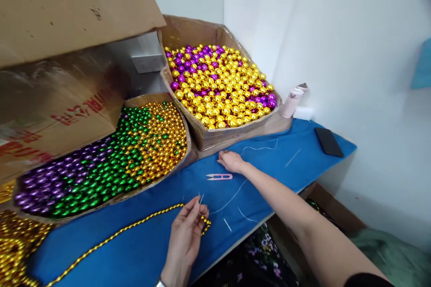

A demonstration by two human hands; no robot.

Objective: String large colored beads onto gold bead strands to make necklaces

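My left hand (187, 228) is closed in a pinch on a string of gold beads (134, 224), and thin white thread ends stick up past the fingertips. The string runs off to the lower left, and a short loop of beads hangs at the hand's right side. My right hand (230, 162) is stretched forward by the front of the far box, its fingers curled together; what they hold, if anything, is hidden. Just below it on the blue cloth lie pink thread snips (219, 176). A white thread (232, 198) curves between the two hands.
Open cartons hold loose gold and purple balls (229, 85) and purple, green and gold beads (111, 166). A gold bead pile (16, 246) is at lower left. A black phone (328, 141), thread scraps (227, 224) and a pale cylinder (292, 102) lie or stand on the cloth (289, 170).
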